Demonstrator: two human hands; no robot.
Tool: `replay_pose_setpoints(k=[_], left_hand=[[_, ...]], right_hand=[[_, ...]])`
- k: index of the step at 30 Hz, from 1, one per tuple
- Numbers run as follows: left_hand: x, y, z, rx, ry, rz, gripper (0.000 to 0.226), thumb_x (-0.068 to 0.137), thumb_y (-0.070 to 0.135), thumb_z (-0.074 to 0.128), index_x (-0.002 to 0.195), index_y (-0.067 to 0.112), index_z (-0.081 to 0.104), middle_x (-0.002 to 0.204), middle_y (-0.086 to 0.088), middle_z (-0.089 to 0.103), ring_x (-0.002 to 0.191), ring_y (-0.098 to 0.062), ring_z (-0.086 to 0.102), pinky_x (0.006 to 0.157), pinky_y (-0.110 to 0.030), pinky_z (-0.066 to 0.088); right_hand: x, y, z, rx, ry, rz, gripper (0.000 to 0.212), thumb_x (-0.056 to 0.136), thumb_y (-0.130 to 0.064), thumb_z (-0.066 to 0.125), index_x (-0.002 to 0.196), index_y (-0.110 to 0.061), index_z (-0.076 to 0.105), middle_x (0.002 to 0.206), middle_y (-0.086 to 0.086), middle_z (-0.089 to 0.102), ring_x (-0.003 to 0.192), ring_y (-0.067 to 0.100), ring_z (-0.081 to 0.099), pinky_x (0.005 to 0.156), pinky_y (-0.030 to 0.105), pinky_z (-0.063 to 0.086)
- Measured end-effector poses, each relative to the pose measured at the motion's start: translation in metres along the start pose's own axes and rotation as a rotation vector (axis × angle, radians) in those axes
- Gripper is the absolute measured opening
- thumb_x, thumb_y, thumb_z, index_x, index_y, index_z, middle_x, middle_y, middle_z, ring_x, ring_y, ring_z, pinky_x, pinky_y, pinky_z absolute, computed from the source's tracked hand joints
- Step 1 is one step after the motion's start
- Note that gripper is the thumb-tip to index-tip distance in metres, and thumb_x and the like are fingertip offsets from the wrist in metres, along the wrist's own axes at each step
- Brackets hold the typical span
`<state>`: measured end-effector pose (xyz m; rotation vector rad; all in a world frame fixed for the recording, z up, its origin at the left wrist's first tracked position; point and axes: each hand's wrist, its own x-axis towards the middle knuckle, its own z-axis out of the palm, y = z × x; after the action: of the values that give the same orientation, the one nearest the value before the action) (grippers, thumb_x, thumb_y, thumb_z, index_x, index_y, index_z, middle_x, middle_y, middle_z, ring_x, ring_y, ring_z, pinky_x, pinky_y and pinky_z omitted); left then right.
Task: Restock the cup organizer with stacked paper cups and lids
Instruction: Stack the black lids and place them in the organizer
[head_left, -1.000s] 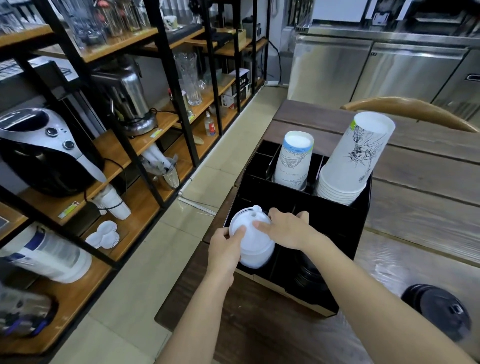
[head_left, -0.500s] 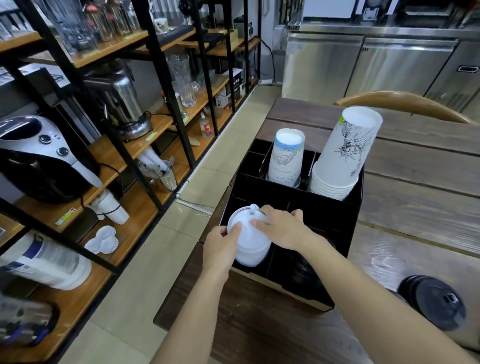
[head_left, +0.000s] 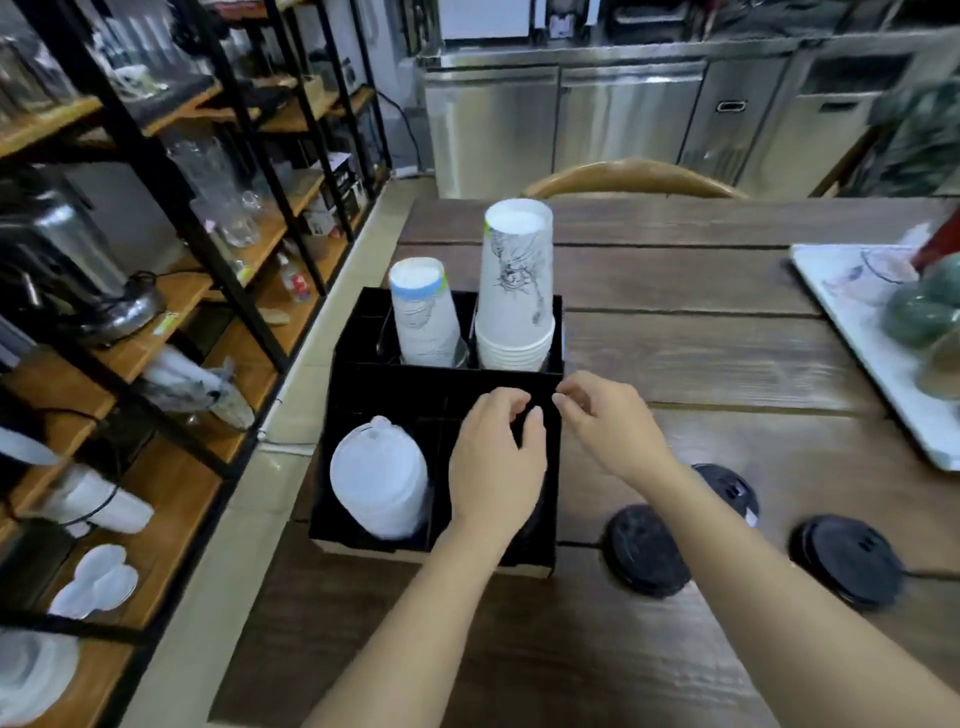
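Both hands off the white lid stack (head_left: 379, 480) — left hand (head_left: 496, 467) curled over the organizer (head_left: 447, 384), right hand (head_left: 610, 423) loosely curled, empty, just beside it.

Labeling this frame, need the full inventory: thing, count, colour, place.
cup organizer: 1, black, table's left edge
tall cup stack: 1, white with sketch print, rear right compartment
short cup stack: 1, white with blue band, rear middle compartment
white lids: 1 stack, front left compartment
black lids: 3 piles, on table right of organizer
table: 1, dark wood
tray: 1, white, far right
chair back: 1, wooden, behind table
shelving: black frame, wooden boards, left
left hand: over front right compartment
right hand: beside organizer's right wall
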<state>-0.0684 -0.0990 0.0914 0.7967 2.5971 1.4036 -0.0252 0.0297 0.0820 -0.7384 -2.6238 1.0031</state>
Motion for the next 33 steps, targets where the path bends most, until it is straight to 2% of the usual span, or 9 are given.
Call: replay_pose_setpoints(k=[7, 11, 14, 19, 21, 23, 27, 31, 33], left_hand=[[-0.035, 0.011, 0.09, 0.101, -0.437, -0.154, 0.042, 0.093, 0.033, 0.051, 0.131, 0.017, 0.045, 0.134, -0.004, 0.047, 0.124, -0.022, 0.046, 0.102, -0.033, 0.039], [-0.04, 0.002, 0.119, 0.224, -0.56, -0.342, 0.055, 0.094, 0.031, 0.05, 0.142, 0.014, 0.031, 0.147, -0.008, 0.033, 0.135, -0.028, 0.034, 0.109, -0.039, 0.034], [-0.044, -0.006, 0.13, 0.308, -0.587, -0.46, 0.061, 0.093, 0.032, 0.052, 0.143, 0.009, 0.027, 0.149, -0.011, 0.025, 0.136, -0.032, 0.028, 0.106, -0.04, 0.034], [-0.051, -0.01, 0.137, 0.296, -0.549, -0.528, 0.049, 0.091, 0.029, 0.057, 0.131, 0.004, 0.042, 0.144, -0.01, 0.016, 0.131, -0.032, 0.025, 0.098, -0.037, 0.038], [-0.051, -0.01, 0.137, 0.236, -0.51, -0.571, 0.044, 0.09, 0.025, 0.059, 0.127, 0.005, 0.047, 0.144, -0.009, 0.016, 0.13, -0.031, 0.026, 0.097, -0.037, 0.038], [-0.05, -0.012, 0.136, 0.153, -0.485, -0.646, 0.04, 0.087, 0.022, 0.064, 0.121, 0.007, 0.05, 0.14, -0.008, 0.02, 0.128, -0.03, 0.029, 0.097, -0.037, 0.038], [-0.048, -0.017, 0.134, -0.038, -0.438, -0.753, 0.031, 0.081, 0.013, 0.07, 0.104, 0.017, 0.05, 0.123, -0.006, 0.038, 0.11, -0.03, 0.047, 0.095, -0.045, 0.048], [-0.041, -0.011, 0.129, -0.225, -0.387, -0.761, 0.036, 0.082, 0.004, 0.068, 0.113, 0.013, 0.053, 0.123, -0.008, 0.055, 0.108, -0.026, 0.053, 0.096, -0.044, 0.047], [-0.035, -0.002, 0.127, -0.257, -0.357, -0.706, 0.04, 0.081, 0.002, 0.069, 0.117, 0.011, 0.053, 0.122, -0.008, 0.057, 0.108, -0.025, 0.054, 0.095, -0.042, 0.047]], right_hand=[[-0.064, 0.089, -0.023, -0.096, 0.163, 0.334, 0.025, 0.094, -0.027, 0.047, 0.094, -0.006, 0.061, 0.091, 0.013, 0.068, 0.088, 0.033, 0.062, 0.073, 0.04, 0.05], [-0.096, 0.123, -0.007, -0.103, 0.079, 0.505, 0.032, 0.094, -0.036, 0.047, 0.068, -0.016, 0.045, 0.059, 0.001, 0.048, 0.066, 0.03, 0.055, 0.055, 0.035, 0.039], [-0.109, 0.139, 0.009, -0.05, -0.004, 0.601, 0.041, 0.091, -0.042, 0.048, 0.059, -0.02, 0.036, 0.056, -0.002, 0.039, 0.057, 0.022, 0.045, 0.054, 0.033, 0.034], [-0.109, 0.143, 0.024, 0.258, -0.056, 0.614, 0.039, 0.089, -0.037, 0.056, 0.058, -0.018, 0.041, 0.065, 0.002, 0.04, 0.055, 0.011, 0.038, 0.049, 0.025, 0.025], [-0.106, 0.14, 0.027, 0.268, -0.075, 0.617, 0.044, 0.088, -0.036, 0.057, 0.056, -0.023, 0.03, 0.063, -0.003, 0.025, 0.052, 0.009, 0.029, 0.048, 0.023, 0.019], [-0.103, 0.137, 0.028, 0.294, -0.087, 0.652, 0.046, 0.087, -0.036, 0.06, 0.058, -0.021, 0.027, 0.064, -0.003, 0.02, 0.052, 0.01, 0.028, 0.047, 0.025, 0.018], [-0.098, 0.135, 0.019, 0.381, -0.096, 0.696, 0.034, 0.085, -0.035, 0.063, 0.08, -0.012, 0.039, 0.074, -0.002, 0.039, 0.064, 0.011, 0.038, 0.052, 0.025, 0.029], [-0.095, 0.136, 0.003, 0.548, -0.058, 0.67, 0.037, 0.082, -0.033, 0.068, 0.104, -0.015, 0.044, 0.087, -0.002, 0.047, 0.083, 0.019, 0.053, 0.067, 0.036, 0.051], [-0.093, 0.138, -0.011, 0.636, -0.068, 0.649, 0.053, 0.082, -0.031, 0.069, 0.126, -0.028, 0.04, 0.098, 0.001, 0.054, 0.09, 0.027, 0.061, 0.059, 0.037, 0.057]])
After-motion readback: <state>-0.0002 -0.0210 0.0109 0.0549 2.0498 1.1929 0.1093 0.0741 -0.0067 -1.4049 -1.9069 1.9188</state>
